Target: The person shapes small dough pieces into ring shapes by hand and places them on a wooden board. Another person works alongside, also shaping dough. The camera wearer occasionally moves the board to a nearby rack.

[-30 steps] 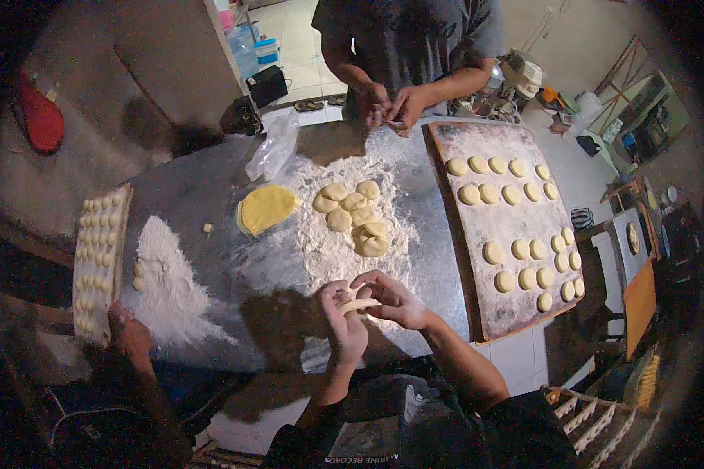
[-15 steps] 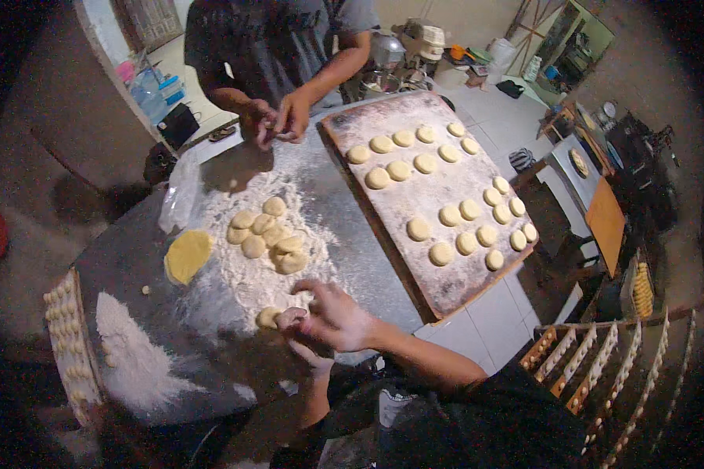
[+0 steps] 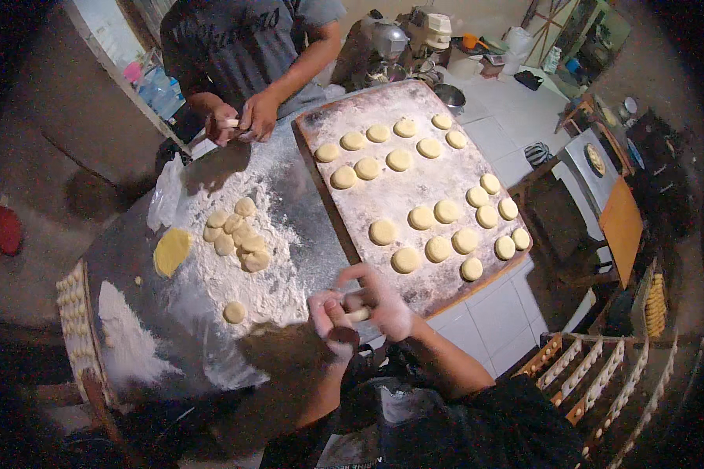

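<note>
My left hand (image 3: 334, 319) and my right hand (image 3: 385, 306) are raised together between the metal table and the board. Both floury hands are closed around a small piece of pale dough (image 3: 359, 315), which shows only in part between the fingers. One flattened dough round (image 3: 234, 313) lies alone in the flour, left of my hands. Farther back, a heap of dough pieces (image 3: 238, 234) rests on the loose flour (image 3: 278, 270). At right, a wooden board (image 3: 352, 211) dusted with flour carries several dough rounds (image 3: 400, 160) in rough rows.
Across the table (image 3: 313, 195) a co-worker's hands (image 3: 242, 119) hold another dough piece. A yellow dough sheet (image 3: 172, 252), a plastic bag (image 3: 165, 194) and a flour pile (image 3: 129, 336) lie at left. A slatted rack (image 3: 594, 375) stands at lower right; mixers (image 3: 389, 41) stand behind.
My hands have moved up and right, away from the dough round beside them, with a dough piece between them. The whole view has shifted; the co-worker's hands still work on dough.
</note>
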{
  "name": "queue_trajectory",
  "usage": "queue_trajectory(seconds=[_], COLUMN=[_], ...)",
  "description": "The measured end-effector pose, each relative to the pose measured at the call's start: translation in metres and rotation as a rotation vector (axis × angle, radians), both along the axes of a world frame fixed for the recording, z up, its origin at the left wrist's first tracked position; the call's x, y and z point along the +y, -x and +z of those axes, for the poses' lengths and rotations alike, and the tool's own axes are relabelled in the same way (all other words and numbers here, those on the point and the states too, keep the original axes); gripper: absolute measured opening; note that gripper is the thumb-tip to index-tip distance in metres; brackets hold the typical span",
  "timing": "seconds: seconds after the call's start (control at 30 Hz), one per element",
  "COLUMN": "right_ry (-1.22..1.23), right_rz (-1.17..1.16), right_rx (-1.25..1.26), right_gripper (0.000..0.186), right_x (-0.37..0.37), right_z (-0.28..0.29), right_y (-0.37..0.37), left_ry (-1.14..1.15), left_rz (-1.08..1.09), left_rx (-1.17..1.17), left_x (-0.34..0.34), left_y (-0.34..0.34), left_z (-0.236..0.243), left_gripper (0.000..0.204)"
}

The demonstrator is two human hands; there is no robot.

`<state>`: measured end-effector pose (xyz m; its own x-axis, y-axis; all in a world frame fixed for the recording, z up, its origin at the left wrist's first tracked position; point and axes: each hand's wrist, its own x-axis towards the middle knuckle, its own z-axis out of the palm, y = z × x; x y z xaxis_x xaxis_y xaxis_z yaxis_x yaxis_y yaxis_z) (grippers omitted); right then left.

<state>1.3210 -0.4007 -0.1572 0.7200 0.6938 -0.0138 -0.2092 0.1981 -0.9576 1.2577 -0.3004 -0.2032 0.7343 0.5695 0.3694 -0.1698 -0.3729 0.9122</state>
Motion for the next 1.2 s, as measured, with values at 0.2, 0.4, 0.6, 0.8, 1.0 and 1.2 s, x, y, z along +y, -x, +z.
queue_trajectory(seconds=[0.2, 0.4, 0.6, 0.8, 1.0, 1.2], right_ry=[0.084, 0.063, 0.079, 0.587, 0.83, 0.88], right_rz=[-0.094, -0.067, -0.08, -0.223, -0.09, -0.167], right_rx=[-0.148, -0.038, 0.089, -0.225, -0.643, -0.542], right_gripper=[0.031, 0.036, 0.055, 0.07, 0.076, 0.062], right_x=[-0.052, -0.105, -0.126, -0.115, -0.136, -0.131], right_z=[-0.015, -0.032, -0.033, -0.06, -0.087, -0.077], right_y=[-0.013, -0.029, -0.037, -0.046, -0.043, -0.04], left_ry=[0.102, 0.169, 0.18, -0.249, -0.404, -0.424], left_rz=[-0.151, -0.237, -0.182, 0.076, -0.031, -0.088], left_rx=[0.092, 0.161, 0.146, 0.413, 0.72, 0.758], left_x=[-0.056, -0.093, -0.111, -0.102, -0.088, -0.089], left_y=[-0.019, -0.03, -0.032, -0.05, -0.024, -0.025], left_z=[-0.006, -0.013, -0.008, -0.059, -0.034, -0.035], left_gripper=[0.021, 0.021, 0.018, 0.031, 0.06, 0.062])
